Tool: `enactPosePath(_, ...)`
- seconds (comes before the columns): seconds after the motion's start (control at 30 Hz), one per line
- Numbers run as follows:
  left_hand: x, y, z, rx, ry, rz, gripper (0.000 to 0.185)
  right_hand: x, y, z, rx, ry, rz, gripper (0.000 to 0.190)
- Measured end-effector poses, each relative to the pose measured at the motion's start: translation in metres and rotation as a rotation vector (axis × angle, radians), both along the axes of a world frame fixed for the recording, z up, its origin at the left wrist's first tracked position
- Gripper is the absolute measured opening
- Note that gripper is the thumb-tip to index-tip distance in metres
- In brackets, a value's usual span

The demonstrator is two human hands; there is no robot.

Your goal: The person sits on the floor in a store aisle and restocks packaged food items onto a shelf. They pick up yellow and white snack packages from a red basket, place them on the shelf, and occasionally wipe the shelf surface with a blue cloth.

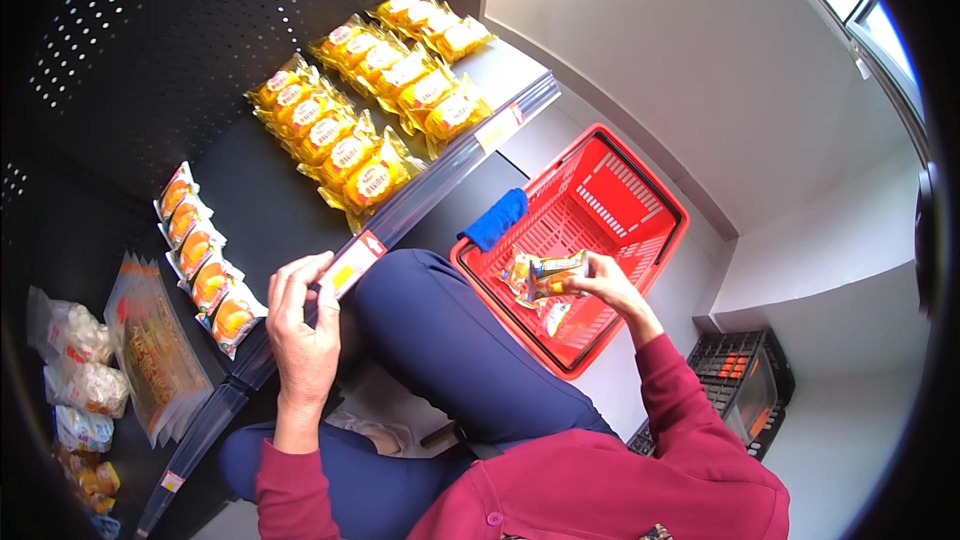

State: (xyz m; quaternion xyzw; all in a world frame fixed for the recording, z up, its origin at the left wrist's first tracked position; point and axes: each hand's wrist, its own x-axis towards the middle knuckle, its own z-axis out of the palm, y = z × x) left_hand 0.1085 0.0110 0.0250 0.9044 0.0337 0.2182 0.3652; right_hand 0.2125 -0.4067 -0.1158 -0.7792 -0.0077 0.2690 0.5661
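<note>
My right hand [604, 281] grips a packaged snack [555, 270] over a red plastic shopping basket [574, 367]. More wrapped packets [555, 315] lie in the basket beneath it. My left hand [304, 330] is at the shelf's front edge, fingers apart, near a price label [352, 264] in the clear edge strip; it holds no packet. On the dark shelf [262, 195] stand rows of yellow-wrapped cakes [349, 154]. To their left is one row of white-and-orange packets [199, 255].
A blue cloth [495, 220] hangs over the basket's rim. Flat clear bags [154, 352] and other bagged goods [86, 390] stand on the shelf at left. A black crate [739, 382] sits by the wall on the right. My bent knees are between shelf and basket.
</note>
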Motion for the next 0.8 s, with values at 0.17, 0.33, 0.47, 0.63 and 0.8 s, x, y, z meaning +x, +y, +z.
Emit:
enactPosePath(0.17, -0.009, -0.012, 0.008, -0.537, 0.118, -0.097, 0.023, -0.001, 0.064, 0.11, 0.342, -0.076, 0.027, 0.047)
enactPosePath(0.33, -0.011, -0.009, 0.035, -0.801, 0.116, -0.169, 0.035, 0.012, 0.172, 0.175, 0.514, -0.199, 0.22, 0.057)
enactPosePath(0.47, -0.009, 0.024, 0.044, -0.813, 0.017, -0.056, 0.041, 0.034, 0.259, 0.181, 0.504, -0.382, 0.344, 0.048)
enactPosePath(0.63, 0.008, 0.089, 0.038, -0.814, -0.079, 0.186, 0.035, 0.049, 0.353, 0.188, 0.525, -0.375, 0.316, 0.052)
enactPosePath(0.8, 0.05, 0.144, 0.033, -0.803, -0.022, 0.293, 0.03, 0.091, 0.434, 0.145, 0.38, -0.598, 0.158, 0.052)
